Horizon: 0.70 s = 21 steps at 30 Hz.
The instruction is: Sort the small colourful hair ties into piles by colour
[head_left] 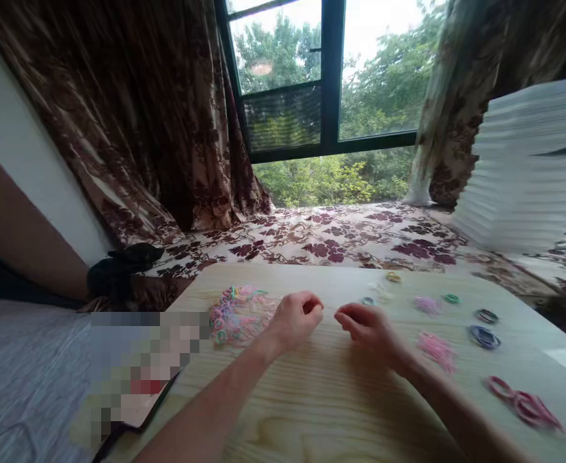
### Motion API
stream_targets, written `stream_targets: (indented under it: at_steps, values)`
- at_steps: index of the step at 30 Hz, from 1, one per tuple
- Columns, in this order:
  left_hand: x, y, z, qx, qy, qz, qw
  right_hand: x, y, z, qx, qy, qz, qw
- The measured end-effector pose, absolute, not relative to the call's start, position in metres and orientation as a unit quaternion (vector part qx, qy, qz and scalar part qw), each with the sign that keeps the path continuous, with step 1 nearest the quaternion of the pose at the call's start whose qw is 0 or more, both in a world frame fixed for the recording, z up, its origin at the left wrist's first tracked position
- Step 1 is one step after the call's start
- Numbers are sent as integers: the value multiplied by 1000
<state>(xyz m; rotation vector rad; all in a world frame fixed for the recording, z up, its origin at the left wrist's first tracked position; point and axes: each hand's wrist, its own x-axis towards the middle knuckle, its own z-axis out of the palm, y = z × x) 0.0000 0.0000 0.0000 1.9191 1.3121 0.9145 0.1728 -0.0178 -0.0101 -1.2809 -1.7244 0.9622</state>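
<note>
Over the middle of the pale wooden table [312, 399], my left hand [296, 315] is closed, thumb and fingers pressed together. Facing it across a small gap, my right hand [367, 326] is also closed in a pinch. Whatever either hand holds, if anything, is too small to make out. Left of my left hand lies a mixed heap of colourful hair ties [237, 316]. Small sorted groups lie around my right hand: a teal tie [368, 301], yellow ties [393, 277], lilac ties [428, 305], light pink ties [436, 351] and a green tie [451, 299].
Farther right are black hair ties [486, 316], navy hair ties [484, 337] and dark pink hair ties [529, 408]. A pixelated flat item [152, 379] overlaps the table's left edge. Beyond the table are a floral-covered ledge [321, 238], curtains and an open window [331, 83].
</note>
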Motion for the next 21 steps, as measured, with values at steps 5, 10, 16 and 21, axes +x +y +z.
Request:
stream_targets:
  at_steps: [5, 10, 16, 21]
  values:
    - [1, -6, 1, 742, 471, 346, 327, 171, -22, -3, -496, -678, 396, 371]
    - [0, -8, 2, 778, 435, 308, 333, 172, -22, 1, -491, -681, 411, 355]
    - [-1, -7, 4, 776, 445, 289, 339, 175, -21, 2, -487, -674, 423, 359]
    - [-1, -8, 6, 766, 461, 289, 342, 177, -19, -2, -496, -646, 443, 374]
